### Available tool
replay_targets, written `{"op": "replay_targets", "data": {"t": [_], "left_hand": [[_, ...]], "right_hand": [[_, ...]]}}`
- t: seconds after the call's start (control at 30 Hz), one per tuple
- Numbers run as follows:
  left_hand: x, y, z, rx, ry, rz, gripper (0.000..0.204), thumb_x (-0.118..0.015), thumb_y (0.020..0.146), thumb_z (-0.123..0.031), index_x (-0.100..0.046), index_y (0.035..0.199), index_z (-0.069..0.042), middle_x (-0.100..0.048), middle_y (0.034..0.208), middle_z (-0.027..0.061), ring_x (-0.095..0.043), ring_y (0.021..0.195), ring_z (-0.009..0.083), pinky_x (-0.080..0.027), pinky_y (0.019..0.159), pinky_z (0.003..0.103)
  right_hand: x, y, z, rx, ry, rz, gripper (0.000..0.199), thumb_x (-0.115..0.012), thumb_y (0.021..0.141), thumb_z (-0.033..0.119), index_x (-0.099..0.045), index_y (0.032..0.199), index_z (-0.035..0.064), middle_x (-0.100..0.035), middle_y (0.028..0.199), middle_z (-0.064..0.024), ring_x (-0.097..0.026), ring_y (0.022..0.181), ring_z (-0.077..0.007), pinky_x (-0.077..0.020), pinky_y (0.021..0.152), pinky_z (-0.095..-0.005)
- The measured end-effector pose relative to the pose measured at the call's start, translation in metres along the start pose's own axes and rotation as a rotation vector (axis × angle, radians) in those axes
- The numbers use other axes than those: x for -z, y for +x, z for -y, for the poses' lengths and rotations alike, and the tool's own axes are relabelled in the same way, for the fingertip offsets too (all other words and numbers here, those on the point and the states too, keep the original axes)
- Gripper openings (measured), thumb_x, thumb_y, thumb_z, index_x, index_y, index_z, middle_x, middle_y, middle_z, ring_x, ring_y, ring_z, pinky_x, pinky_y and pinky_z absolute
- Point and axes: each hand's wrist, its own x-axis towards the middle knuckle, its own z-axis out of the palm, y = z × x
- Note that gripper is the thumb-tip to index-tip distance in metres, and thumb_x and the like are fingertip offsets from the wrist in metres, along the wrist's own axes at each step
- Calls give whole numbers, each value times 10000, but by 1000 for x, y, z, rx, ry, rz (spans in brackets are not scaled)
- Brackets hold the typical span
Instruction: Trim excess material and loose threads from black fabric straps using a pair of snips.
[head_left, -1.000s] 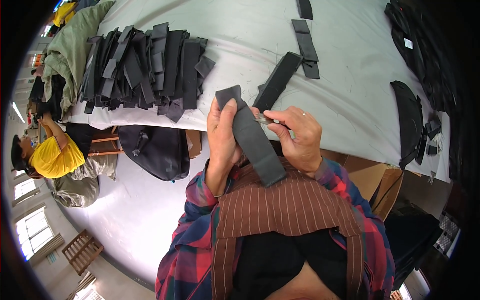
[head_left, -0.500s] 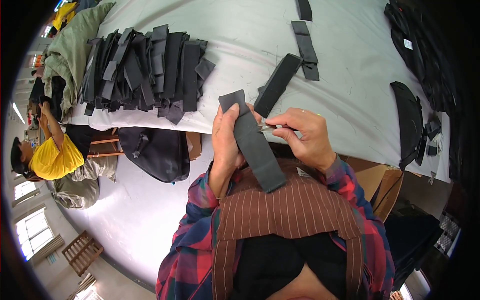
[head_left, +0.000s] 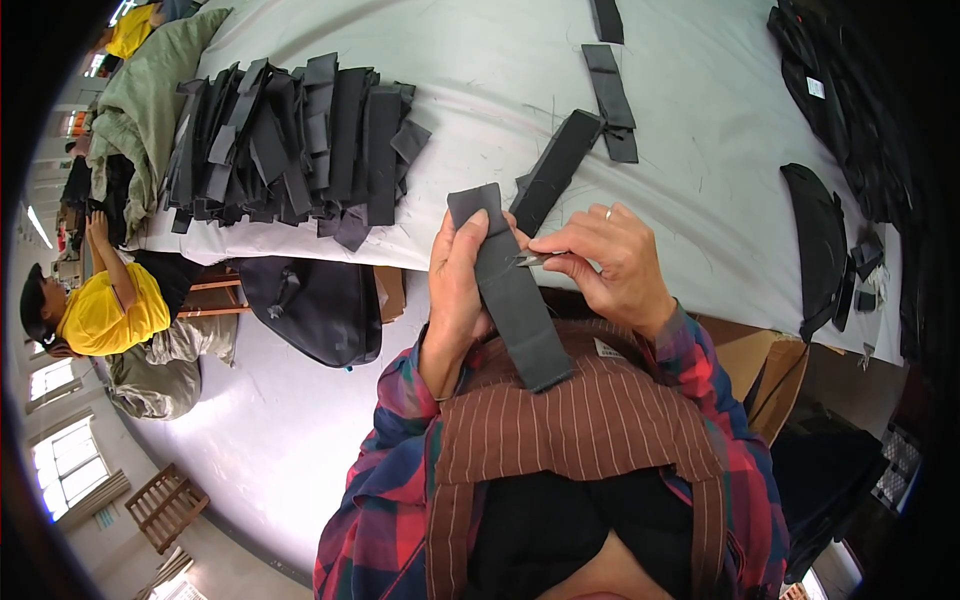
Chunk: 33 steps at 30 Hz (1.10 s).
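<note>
My left hand (head_left: 460, 275) is closed around a dark grey fabric strip (head_left: 518, 300), its thumb lying on the face near the top end. The strip slants down and to the right, its lower end in front of my striped apron. My right hand (head_left: 612, 262) pinches a small pointed silver tool (head_left: 531, 259) between thumb and fingers. Whether it is thread snips or tweezers I cannot make out. Its tip touches the strip's right edge. Just beyond my hands, a black strip (head_left: 556, 170) lies on the white-covered table (head_left: 480, 80), linked to another strip (head_left: 610, 100).
A large pile of dark strips (head_left: 290, 140) lies on the table at the left. Black bag pieces (head_left: 815, 240) and dark fabric (head_left: 850, 120) line the right side. A black bag (head_left: 308, 310) and a cardboard box (head_left: 745, 360) sit below the table edge. Far left, a person in yellow (head_left: 115, 315) works.
My left hand and the strip have shifted slightly right and down. The silver tool stays at the strip's edge, its tips now closer together. The person at the left has moved their arms slightly.
</note>
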Motion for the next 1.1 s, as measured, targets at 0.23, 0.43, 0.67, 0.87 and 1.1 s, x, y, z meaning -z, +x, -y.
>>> {"op": "replay_targets", "data": {"t": [0.23, 0.43, 0.67, 0.87, 1.1], "left_hand": [[2, 2, -2, 29, 13, 31, 194, -458, 945, -169, -466, 1049, -6, -577, 830, 114, -584, 715, 154, -487, 622, 269], [-10, 0, -2, 0, -52, -25, 190, -446, 948, -182, -461, 1027, -10, -570, 772, 128, -542, 649, 150, -481, 583, 264], [-2, 2, 3, -11, 19, -28, 312, -469, 913, -302, -517, 948, 4, -578, 809, 129, -548, 701, 162, -480, 638, 274], [2, 4, 10, 49, -45, -58, 270, -439, 945, -230, -560, 1044, -9, -557, 847, 63, -521, 728, 117, -446, 639, 246], [7, 8, 1, 168, 196, 77, 427, -375, 971, -388, -632, 979, -47, -519, 780, -4, -462, 620, 76, -384, 569, 213]], "right_hand": [[0, -4, -2, -15, 0, -25, 132, -731, 718, 174, -656, 826, 160, -559, 669, 28, -474, 566, -184, -306, 542, -322], [-11, -10, 8, -60, -5, -50, 166, -713, 738, 180, -683, 900, 199, -533, 665, 16, -477, 568, -182, -325, 545, -316], [-26, -21, 12, -97, -50, -54, 310, -684, 727, 129, -712, 984, 299, -473, 642, -5, -490, 574, -197, -367, 537, -319], [-30, -22, 21, -218, 179, -94, 377, -669, 680, 39, -725, 962, 283, -492, 641, -14, -524, 564, -192, -412, 522, -308], [-10, -14, 26, 13, 460, 199, 376, -642, 721, -15, -720, 1026, 190, -508, 663, -40, -528, 595, -190, -418, 548, -293]]}}
